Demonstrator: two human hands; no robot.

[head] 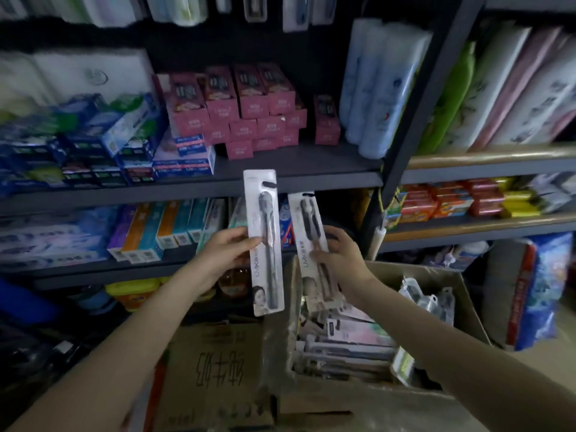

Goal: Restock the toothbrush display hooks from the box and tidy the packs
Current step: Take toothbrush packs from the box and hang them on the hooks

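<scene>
My left hand (226,251) grips a white toothbrush pack (265,219) with a black brush, held upright in front of the shelves. My right hand (339,254) holds a second, similar toothbrush pack (307,226), tilted slightly left, just above the box. Below my hands the open cardboard box (461,307) holds several more toothbrush packs (349,341) lying flat and on edge. Hanging toothbrush packs (294,10) show blurred at the top edge; their hooks cannot be made out.
Dark metal shelves (296,179) carry pink cartons (249,104), blue and green toothpaste boxes (78,141) and soap bars (452,201). Tissue packs (514,88) fill the right bay. A closed carton (218,369) sits left of the open box.
</scene>
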